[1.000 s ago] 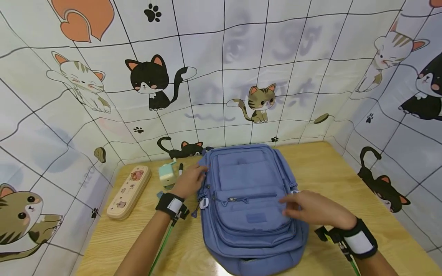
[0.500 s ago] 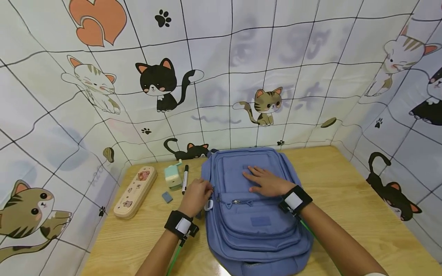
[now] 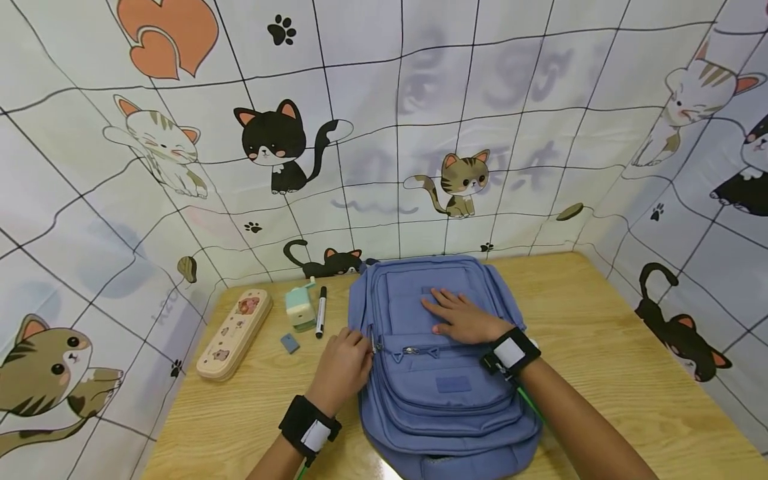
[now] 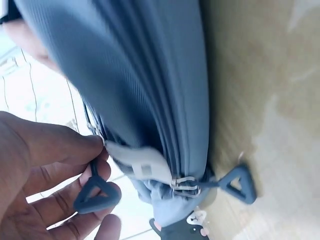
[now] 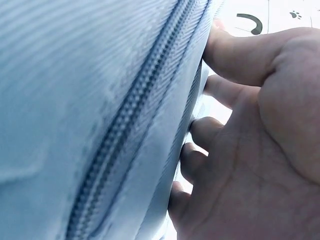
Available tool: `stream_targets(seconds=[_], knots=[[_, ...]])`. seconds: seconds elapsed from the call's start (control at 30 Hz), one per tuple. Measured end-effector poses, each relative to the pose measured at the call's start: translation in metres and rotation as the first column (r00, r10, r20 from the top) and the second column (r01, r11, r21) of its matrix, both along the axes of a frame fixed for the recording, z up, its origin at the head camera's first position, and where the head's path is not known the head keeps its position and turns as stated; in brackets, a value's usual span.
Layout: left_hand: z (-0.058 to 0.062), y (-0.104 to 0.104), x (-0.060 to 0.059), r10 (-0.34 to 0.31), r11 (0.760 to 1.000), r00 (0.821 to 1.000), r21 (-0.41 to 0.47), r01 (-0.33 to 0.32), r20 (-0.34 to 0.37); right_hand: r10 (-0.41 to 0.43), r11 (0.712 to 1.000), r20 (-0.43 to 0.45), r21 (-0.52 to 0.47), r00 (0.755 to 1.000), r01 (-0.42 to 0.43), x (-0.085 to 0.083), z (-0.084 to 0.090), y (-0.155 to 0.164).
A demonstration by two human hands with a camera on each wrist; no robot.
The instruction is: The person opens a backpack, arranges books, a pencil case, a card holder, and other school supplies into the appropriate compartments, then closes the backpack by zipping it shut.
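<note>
A blue backpack (image 3: 444, 393) lies front side up on the wooden table. At its left edge my left hand (image 3: 343, 367) pinches a zipper pull (image 4: 97, 195) with a triangular end between thumb and fingers. A second triangular zipper pull (image 4: 239, 184) hangs beside it in the left wrist view, near a pale buckle-like tab (image 4: 142, 162). My right hand (image 3: 465, 319) rests with spread fingers on the upper front of the backpack. In the right wrist view, its fingertips press the fabric beside a closed-looking zipper (image 5: 130, 115).
Left of the backpack lie a cream pencil case (image 3: 234, 335), a mint pencil sharpener (image 3: 300, 308), a black-and-white marker (image 3: 321, 312) and a small blue eraser-like block (image 3: 290, 343). A cat-printed sheet (image 3: 372, 133) rises behind the table and at both sides.
My right hand has moved from the backpack's right edge onto its upper front. The left hand has come off the upper left side and slid down along the left edge with the zipper pull.
</note>
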State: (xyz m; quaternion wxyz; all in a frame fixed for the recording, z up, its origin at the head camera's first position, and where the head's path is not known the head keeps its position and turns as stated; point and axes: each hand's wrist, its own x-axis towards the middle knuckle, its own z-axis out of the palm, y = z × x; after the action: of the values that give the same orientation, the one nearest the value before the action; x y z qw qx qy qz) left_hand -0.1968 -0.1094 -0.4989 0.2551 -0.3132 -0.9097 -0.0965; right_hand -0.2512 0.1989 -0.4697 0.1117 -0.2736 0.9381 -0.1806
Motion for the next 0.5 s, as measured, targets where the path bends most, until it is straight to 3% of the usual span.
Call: stream_targets(seconds=[0.13,0.5], knots=[[-0.005,0.000,0.015,-0.009,1.000,1.000,-0.016,0.009,-0.027,0.000,1.000,0.009,-0.003,1.000,0.000,-0.001,-0.002,0.000],[-0.010,0.003,0.057,-0.013,0.997,0.999,0.080,0.010,0.032,0.009,1.000,0.022,-0.025,1.000,-0.009,-0.002,-0.003,0.002]])
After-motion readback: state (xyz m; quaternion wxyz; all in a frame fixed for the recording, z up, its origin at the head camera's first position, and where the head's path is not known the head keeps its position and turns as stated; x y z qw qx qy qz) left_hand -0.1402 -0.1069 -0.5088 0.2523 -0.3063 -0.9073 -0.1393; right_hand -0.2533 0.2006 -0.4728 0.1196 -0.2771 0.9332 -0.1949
